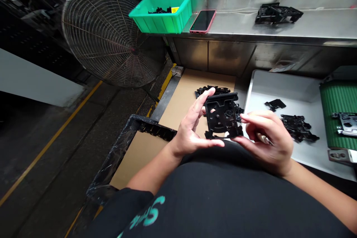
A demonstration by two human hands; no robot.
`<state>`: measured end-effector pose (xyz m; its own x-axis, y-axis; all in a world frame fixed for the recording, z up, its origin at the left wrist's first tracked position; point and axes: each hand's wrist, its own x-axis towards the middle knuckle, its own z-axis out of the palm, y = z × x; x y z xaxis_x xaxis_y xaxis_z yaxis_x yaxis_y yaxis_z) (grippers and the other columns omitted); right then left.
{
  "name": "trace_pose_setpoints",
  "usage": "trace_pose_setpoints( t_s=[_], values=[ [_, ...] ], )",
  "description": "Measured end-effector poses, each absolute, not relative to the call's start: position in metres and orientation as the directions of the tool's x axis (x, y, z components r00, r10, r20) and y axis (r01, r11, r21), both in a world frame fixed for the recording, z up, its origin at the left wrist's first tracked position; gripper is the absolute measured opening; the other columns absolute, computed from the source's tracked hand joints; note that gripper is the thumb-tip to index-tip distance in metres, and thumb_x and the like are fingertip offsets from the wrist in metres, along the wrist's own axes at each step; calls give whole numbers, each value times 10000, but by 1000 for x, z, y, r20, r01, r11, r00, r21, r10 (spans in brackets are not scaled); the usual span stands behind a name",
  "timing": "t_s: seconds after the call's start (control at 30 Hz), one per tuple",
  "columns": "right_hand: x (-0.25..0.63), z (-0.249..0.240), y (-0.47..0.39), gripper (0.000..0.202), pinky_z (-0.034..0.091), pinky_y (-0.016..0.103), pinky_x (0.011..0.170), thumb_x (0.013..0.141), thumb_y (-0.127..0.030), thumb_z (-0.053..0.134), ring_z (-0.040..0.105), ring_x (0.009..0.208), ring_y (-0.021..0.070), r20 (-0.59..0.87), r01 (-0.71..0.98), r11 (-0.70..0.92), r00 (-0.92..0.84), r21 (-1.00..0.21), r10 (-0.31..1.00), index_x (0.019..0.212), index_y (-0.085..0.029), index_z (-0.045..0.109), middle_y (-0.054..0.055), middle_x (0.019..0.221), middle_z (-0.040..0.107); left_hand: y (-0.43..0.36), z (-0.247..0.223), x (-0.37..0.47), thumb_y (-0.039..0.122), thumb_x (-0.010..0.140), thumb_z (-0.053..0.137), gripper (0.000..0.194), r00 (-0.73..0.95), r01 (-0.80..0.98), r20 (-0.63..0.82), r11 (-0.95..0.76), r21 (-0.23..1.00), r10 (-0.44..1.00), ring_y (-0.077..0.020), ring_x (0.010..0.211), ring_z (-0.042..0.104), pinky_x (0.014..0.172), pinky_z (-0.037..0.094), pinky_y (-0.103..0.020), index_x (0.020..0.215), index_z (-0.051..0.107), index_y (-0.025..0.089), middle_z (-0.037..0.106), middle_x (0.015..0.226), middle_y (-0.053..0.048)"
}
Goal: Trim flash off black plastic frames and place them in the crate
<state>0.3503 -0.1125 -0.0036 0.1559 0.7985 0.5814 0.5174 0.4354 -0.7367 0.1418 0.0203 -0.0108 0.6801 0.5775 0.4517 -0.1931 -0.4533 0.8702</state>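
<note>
A flat black plastic part (pixel 221 117) with holes and notched edges is held up in front of my body. My left hand (pixel 191 128) grips it from the left, fingers at its top edge and thumb along its bottom. At its right edge, the fingertips of my right hand (pixel 269 137) pinch the part, while a small metallic tool (pixel 263 138) lies under the curled fingers of that hand. Behind the held part, more black parts (pixel 214 91) lie on brown cardboard (pixel 178 100), partly hidden.
A white tray (pixel 258 93) with black parts stands at the right, beside a green ribbed surface (pixel 334 100). On the metal shelf (pixel 231 26) are a green bin (pixel 160 24), a phone (pixel 203 21) and a black assembly (pixel 277 13). A large fan (pixel 111 37) stands left.
</note>
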Motion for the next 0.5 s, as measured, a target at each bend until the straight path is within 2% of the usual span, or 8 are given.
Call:
trace_pose_setpoints(
  t_s=[0.13,0.33,0.5],
  values=[
    [352,-1,-110,681,521,295,544,885,-107,826,531,625,104,604,535,472,93,-701,792,1487,-361,635,65,1162,637,25,-11,140,568,656,970,1300,703,-185,454,-476,860,547,-403,1639,283,1231,483,-540,1701,215,393,266,1782,-117],
    [355,-2,-109,663,523,280,552,890,-102,822,529,636,101,604,528,485,68,-697,794,1478,-349,642,66,1156,638,31,-12,138,568,655,970,1308,738,-187,446,-480,857,507,-416,1621,321,1174,535,-550,1702,200,418,231,1796,-102],
    [356,-2,-105,643,517,273,534,897,-129,819,514,616,98,593,516,479,71,-710,802,1471,-360,647,65,1140,643,36,-12,137,520,671,975,1294,746,-190,454,-499,846,486,-414,1648,254,1257,445,-579,1706,206,403,245,1795,-89]
  ],
)
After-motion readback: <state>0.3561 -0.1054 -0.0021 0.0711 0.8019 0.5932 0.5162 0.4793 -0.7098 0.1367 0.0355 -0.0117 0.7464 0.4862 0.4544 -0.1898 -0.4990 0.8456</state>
